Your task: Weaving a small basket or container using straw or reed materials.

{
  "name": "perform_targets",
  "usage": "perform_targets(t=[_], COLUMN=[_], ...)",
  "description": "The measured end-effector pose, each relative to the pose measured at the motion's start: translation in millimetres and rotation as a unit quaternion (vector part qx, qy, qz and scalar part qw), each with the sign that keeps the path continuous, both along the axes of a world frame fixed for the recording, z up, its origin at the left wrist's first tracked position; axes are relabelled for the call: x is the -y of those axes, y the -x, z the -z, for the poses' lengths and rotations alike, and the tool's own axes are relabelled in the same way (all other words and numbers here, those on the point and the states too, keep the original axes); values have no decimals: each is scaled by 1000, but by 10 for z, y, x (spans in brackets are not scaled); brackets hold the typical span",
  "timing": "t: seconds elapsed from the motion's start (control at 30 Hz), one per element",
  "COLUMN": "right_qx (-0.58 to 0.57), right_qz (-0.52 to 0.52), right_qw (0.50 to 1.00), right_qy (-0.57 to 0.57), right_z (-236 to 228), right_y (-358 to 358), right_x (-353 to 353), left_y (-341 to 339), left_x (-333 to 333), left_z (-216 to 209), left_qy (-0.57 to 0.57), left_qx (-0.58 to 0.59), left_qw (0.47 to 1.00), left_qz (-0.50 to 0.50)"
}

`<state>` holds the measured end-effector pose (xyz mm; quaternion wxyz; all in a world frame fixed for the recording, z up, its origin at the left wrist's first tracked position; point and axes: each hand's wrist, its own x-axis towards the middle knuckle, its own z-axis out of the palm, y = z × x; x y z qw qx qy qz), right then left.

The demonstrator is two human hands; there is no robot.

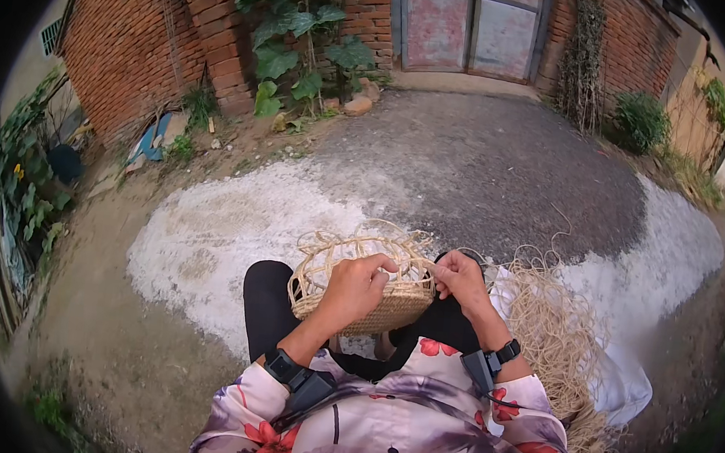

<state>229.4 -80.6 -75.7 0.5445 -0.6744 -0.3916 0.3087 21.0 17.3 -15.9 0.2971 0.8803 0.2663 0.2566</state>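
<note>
A pale woven straw basket (381, 315) rests between my knees, its lower wall tightly woven and its upper part an open lattice of loops. My left hand (358, 286) is closed at the near side of its rim, the index finger bent over the top; the fingertips are partly hidden. At the basket's right end my right hand (460, 278) pinches a strand of straw cord (417, 271) between thumb and index finger. The strand runs leftward toward my left hand. Both wrists wear black straps with small dark devices.
A tangled heap of straw cord (550, 335) lies to my right, partly over a white sack (622, 387). Pale powdery material (217, 241) covers the ground ahead. Farther off are a brick wall (129, 55), a leafy vine (297, 34) and a weathered double door (470, 26).
</note>
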Motion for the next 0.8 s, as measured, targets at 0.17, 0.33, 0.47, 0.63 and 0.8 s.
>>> perform_targets(t=[0.17, 0.33, 0.47, 0.63, 0.8], right_qx=[-310, -182, 142, 366, 392], right_qz=[-88, -107, -25, 40, 64], right_qw=[946, 976, 987, 929, 916], right_qy=[-47, -50, -67, -38, -58], right_z=[-236, -103, -66, -94, -362], right_y=[94, 342, 433, 689, 852], right_x=[-170, -305, -171, -105, -215], left_y=[-54, 32, 0, 92, 233], left_x=[-105, -91, -73, 64, -78], left_z=[-11, -22, 114, 166, 227], left_qy=[140, 181, 168, 199, 266], left_qx=[-23, -24, -8, 21, 142], left_qw=[990, 982, 985, 979, 952], left_qz=[-17, -37, -30, -40, -52])
